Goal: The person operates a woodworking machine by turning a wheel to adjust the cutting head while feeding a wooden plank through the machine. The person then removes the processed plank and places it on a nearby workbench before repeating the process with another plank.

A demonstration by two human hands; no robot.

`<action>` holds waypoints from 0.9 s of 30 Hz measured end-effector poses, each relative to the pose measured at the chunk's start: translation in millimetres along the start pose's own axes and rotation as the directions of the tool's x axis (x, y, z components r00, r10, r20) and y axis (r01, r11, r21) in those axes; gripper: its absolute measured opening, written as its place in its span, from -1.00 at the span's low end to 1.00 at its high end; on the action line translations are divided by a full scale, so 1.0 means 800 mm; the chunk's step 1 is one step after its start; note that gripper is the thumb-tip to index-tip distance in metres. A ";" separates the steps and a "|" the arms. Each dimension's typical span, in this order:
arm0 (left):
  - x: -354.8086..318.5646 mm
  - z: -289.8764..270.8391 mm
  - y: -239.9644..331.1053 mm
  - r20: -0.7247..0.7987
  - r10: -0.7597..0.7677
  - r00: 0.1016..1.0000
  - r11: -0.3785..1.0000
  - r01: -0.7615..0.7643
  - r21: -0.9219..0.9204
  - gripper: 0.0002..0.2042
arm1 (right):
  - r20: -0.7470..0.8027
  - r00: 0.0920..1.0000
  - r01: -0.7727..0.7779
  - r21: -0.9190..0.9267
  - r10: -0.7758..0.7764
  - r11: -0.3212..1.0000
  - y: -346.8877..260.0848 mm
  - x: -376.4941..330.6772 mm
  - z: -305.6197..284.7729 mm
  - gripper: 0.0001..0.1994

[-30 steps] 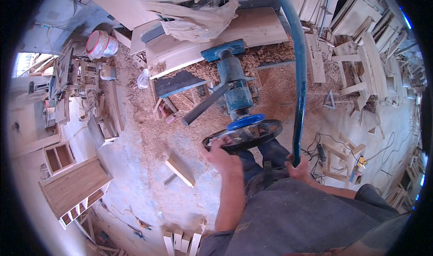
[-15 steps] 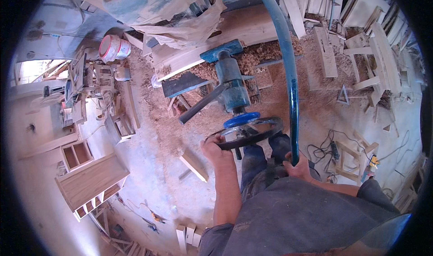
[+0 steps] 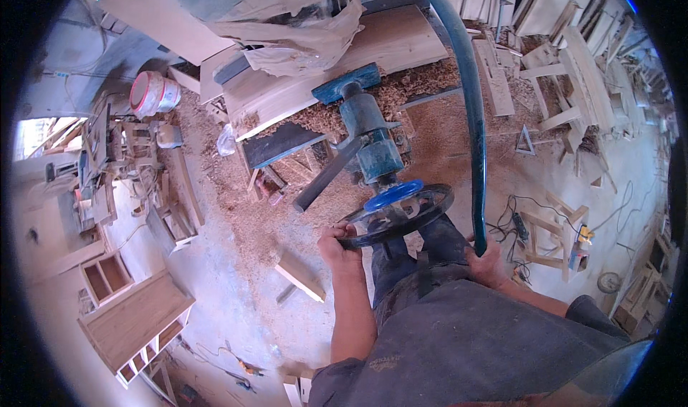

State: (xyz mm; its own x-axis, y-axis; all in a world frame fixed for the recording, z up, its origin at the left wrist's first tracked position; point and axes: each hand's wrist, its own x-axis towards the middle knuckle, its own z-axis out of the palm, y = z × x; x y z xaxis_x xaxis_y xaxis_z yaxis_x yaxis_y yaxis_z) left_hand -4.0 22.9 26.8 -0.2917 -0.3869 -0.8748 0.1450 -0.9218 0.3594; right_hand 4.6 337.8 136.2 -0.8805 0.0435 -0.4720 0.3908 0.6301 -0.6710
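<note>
Now | left hand (image 3: 338, 247) fingers clamp black handwheel (image 3: 398, 216) rim | right hand (image 3: 489, 264) fingers grip blue pipe (image 3: 473, 113)

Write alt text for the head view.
A person's left hand grips a black handwheel on a blue machine, while the right hand holds a curved blue pipe, in a sawdust-strewn wood workshop.

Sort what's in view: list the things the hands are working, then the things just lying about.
In hand:
left hand gripping the black handwheel
right hand at the curved blue bar
blue machine column

Lying about:
red-and-white bucket
wooden cabinet
wood offcut
sawdust
</note>
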 end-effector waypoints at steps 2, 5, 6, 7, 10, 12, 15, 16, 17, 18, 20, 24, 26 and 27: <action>0.019 -0.004 0.002 0.010 -0.138 0.990 0.990 0.138 0.000 -0.82 | -0.072 0.997 0.016 -0.065 -0.021 0.998 0.000 0.002 -0.002 -0.77; 0.069 -0.038 -0.002 0.195 -0.274 0.942 0.957 0.287 -0.040 -0.96 | -0.095 0.995 -0.012 -0.106 0.002 0.994 0.009 0.004 -0.004 -0.73; 0.078 -0.043 -0.004 0.237 -0.336 0.912 0.932 0.357 -0.054 -0.95 | -0.099 0.995 -0.015 -0.102 0.005 0.995 0.009 0.005 -0.005 -0.73; 0.088 -0.048 -0.010 0.243 -0.343 0.907 0.928 0.367 -0.060 -0.93 | -0.101 0.995 -0.016 -0.099 0.006 0.995 0.007 0.006 -0.007 -0.73; 0.082 -0.056 -0.032 0.183 -0.292 0.939 0.952 0.304 -0.042 -0.77 | -0.105 0.994 -0.022 -0.102 0.011 0.995 0.016 0.005 -0.009 -0.73; 0.041 -0.047 -0.055 0.063 -0.136 0.989 0.991 0.135 0.023 -0.65 | -0.117 0.993 -0.003 -0.104 -0.009 0.995 0.018 0.005 -0.009 -0.73; 0.009 -0.070 -0.074 0.334 -0.217 0.917 0.976 0.192 0.107 -0.51 | -0.120 0.992 0.032 -0.100 -0.044 0.994 0.020 0.005 -0.011 -0.73; 0.001 -0.071 -0.081 0.392 -0.263 0.882 0.961 0.204 0.184 -0.49 | -0.109 0.993 0.025 -0.098 -0.036 0.995 0.021 0.006 -0.014 -0.73; -0.008 -0.069 -0.084 0.448 -0.303 0.841 0.944 0.201 0.260 -0.48 | -0.092 0.995 0.019 -0.092 -0.027 0.996 0.023 0.005 -0.013 -0.73; -0.014 -0.061 -0.091 0.464 -0.331 0.822 0.920 0.171 0.354 -0.48 | -0.074 0.997 0.011 -0.091 -0.017 0.996 0.025 0.006 -0.014 -0.74; -0.016 -0.050 -0.097 0.445 -0.360 0.820 0.875 0.132 0.466 -0.48 | -0.041 0.999 -0.008 -0.090 0.004 0.996 0.023 0.006 -0.017 -0.74; -0.028 -0.041 -0.093 0.485 -0.411 0.772 0.868 0.169 0.467 -0.59 | -0.039 0.999 -0.009 -0.035 0.007 0.999 0.015 0.006 -0.021 -0.73; -0.031 -0.048 -0.095 0.508 -0.398 0.764 0.857 0.112 0.503 -0.71 | -0.037 0.999 -0.023 -0.020 0.023 1.000 0.018 0.007 -0.022 -0.72; -0.023 -0.057 -0.103 0.485 -0.359 0.797 0.828 0.032 0.560 -0.77 | -0.030 0.999 -0.024 -0.010 0.023 1.000 0.023 0.007 -0.021 -0.72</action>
State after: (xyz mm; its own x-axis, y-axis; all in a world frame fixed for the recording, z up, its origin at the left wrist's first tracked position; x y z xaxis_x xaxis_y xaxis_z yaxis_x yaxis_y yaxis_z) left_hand 32.5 106.6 -1.7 -0.7432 0.0122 -0.6689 -0.4192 -0.7877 0.4514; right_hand 2.4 362.5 130.4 -0.8788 0.0815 -0.4701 0.4089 0.6364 -0.6540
